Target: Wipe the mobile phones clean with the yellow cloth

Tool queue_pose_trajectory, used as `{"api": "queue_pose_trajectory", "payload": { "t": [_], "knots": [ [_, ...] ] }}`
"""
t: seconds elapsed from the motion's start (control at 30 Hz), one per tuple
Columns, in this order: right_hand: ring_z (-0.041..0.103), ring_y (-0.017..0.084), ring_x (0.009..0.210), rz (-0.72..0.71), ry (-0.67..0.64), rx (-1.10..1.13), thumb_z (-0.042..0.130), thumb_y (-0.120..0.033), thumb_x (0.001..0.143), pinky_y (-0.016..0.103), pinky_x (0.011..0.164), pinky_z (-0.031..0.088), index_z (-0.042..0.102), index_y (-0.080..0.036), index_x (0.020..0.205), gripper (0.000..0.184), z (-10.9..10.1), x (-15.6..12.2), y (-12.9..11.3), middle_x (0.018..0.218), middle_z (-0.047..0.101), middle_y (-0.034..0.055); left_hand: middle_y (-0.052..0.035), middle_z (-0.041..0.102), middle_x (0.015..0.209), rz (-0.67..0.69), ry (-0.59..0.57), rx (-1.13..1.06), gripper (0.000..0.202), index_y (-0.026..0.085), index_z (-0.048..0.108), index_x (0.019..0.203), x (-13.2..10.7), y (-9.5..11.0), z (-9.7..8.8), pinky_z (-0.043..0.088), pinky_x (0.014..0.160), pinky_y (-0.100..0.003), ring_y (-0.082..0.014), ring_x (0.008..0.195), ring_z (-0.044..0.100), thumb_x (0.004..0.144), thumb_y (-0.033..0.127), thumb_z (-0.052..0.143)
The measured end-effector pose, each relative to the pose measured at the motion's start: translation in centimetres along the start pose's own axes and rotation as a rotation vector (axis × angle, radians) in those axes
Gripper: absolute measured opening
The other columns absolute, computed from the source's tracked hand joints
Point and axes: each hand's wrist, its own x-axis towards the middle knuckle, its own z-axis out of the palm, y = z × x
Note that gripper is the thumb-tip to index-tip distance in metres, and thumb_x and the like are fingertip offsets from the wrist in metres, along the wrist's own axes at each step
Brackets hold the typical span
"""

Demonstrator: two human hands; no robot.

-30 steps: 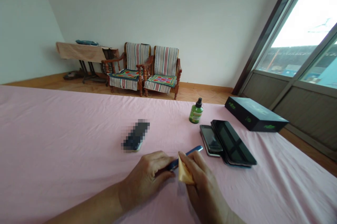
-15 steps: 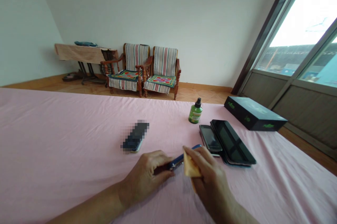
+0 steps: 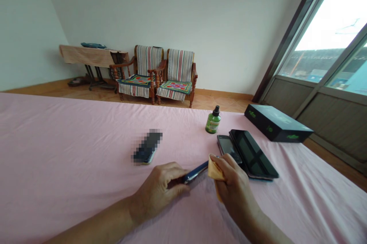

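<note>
My left hand [image 3: 163, 184] grips the near-left end of a blue phone [image 3: 197, 171] between thumb and fingers, tilted on edge above the pink sheet. In my right hand [image 3: 233, 183] is a folded yellow cloth [image 3: 215, 171], pressed against the phone's far-right end, which the hand and cloth partly hide. Just beyond my right hand lies a grey phone [image 3: 228, 148], beside a black tablet [image 3: 254, 154] lying on another flat item. To the left, past my left hand, a dark phone [image 3: 148, 147] lies on the sheet, blurred by pixelation.
A green spray bottle [image 3: 212, 121] with a black cap stands toward the far edge of the pink sheet [image 3: 71, 152]. A black box [image 3: 276, 123] with green print sits at the far right. Two wooden chairs [image 3: 177, 75] and a cloth-covered table [image 3: 87, 56] stand along the wall.
My right hand has slid the yellow cloth rightward along the blue phone, toward its far end, baring more of its edge. My left hand keeps its hold, nearly still.
</note>
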Motion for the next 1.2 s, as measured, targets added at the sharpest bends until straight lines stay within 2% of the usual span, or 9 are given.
{"api": "queue_pose_trajectory", "payload": {
  "t": [0.17, 0.3, 0.43, 0.57, 0.73, 0.97, 1.2],
  "knots": [
    [0.061, 0.018, 0.068, -0.082, -0.050, 0.138, 0.041, 0.002, 0.073, 0.025, 0.056, 0.051, 0.063, -0.012, 0.116, 0.049, 1.1, -0.9, -1.9, 0.084, 0.060, 0.0080, -0.0033, 0.068, 0.085, 0.018, 0.021, -0.016, 0.011, 0.016, 0.072, 0.092, -0.1, -0.1, 0.2, 0.046, 0.072, -0.024, -0.0179, 0.079, 0.063, 0.090, 0.025, 0.066],
    [0.062, 0.019, 0.070, -0.091, -0.111, 0.210, 0.041, 0.002, 0.074, 0.025, 0.057, 0.052, 0.062, -0.013, 0.118, 0.051, 1.4, -1.1, -3.4, 0.086, 0.062, 0.0092, -0.0027, 0.067, 0.081, 0.024, 0.027, -0.015, 0.018, 0.016, 0.070, 0.088, -0.2, -0.2, 0.4, 0.045, 0.069, -0.023, -0.0171, 0.076, 0.062, 0.093, 0.031, 0.062],
    [0.063, 0.021, 0.073, -0.101, -0.235, 0.265, 0.041, 0.003, 0.070, 0.028, 0.061, 0.055, 0.063, -0.012, 0.116, 0.053, 1.4, -0.8, -4.6, 0.086, 0.062, 0.0104, -0.0021, 0.065, 0.077, 0.019, 0.044, -0.019, 0.024, 0.016, 0.069, 0.081, -0.2, 0.1, 0.3, 0.045, 0.066, -0.022, -0.0158, 0.074, 0.062, 0.095, 0.031, 0.058],
    [0.064, 0.022, 0.079, -0.101, -0.345, 0.302, 0.041, 0.004, 0.064, 0.030, 0.067, 0.056, 0.066, -0.012, 0.111, 0.055, 1.5, -0.9, -5.1, 0.090, 0.064, 0.0118, -0.0025, 0.068, 0.087, 0.033, 0.017, -0.063, 0.013, 0.018, 0.071, 0.091, -0.1, 0.2, 0.2, 0.046, 0.073, -0.022, -0.0165, 0.083, 0.064, 0.093, 0.027, 0.061],
    [0.063, 0.022, 0.076, -0.050, -0.197, 0.182, 0.039, 0.002, 0.067, 0.031, 0.064, 0.055, 0.063, -0.009, 0.121, 0.059, 1.1, -0.9, -3.4, 0.089, 0.064, 0.0127, -0.0022, 0.066, 0.081, 0.027, 0.025, -0.005, 0.012, 0.017, 0.070, 0.089, -0.1, -0.3, 0.2, 0.044, 0.069, -0.023, -0.0164, 0.077, 0.062, 0.093, 0.024, 0.061],
    [0.059, 0.019, 0.067, 0.097, -0.080, -0.043, 0.042, -0.004, 0.071, 0.029, 0.059, 0.048, 0.069, -0.010, 0.103, 0.043, -0.9, 0.8, 0.5, 0.081, 0.059, 0.0081, -0.0035, 0.068, 0.086, -0.005, 0.004, 0.042, 0.009, 0.018, 0.071, 0.095, -0.1, -0.2, 0.1, 0.046, 0.073, -0.024, -0.0175, 0.080, 0.063, 0.089, 0.021, 0.066],
    [0.059, 0.017, 0.066, 0.115, -0.020, -0.030, 0.044, -0.007, 0.074, 0.026, 0.058, 0.045, 0.068, -0.014, 0.102, 0.037, -0.8, 0.8, 0.9, 0.080, 0.058, 0.0049, -0.0043, 0.067, 0.085, 0.011, 0.042, 0.158, 0.003, 0.017, 0.068, 0.089, -0.2, 0.1, 0.4, 0.048, 0.072, -0.026, -0.0188, 0.079, 0.062, 0.087, 0.019, 0.067]
  ]
}}
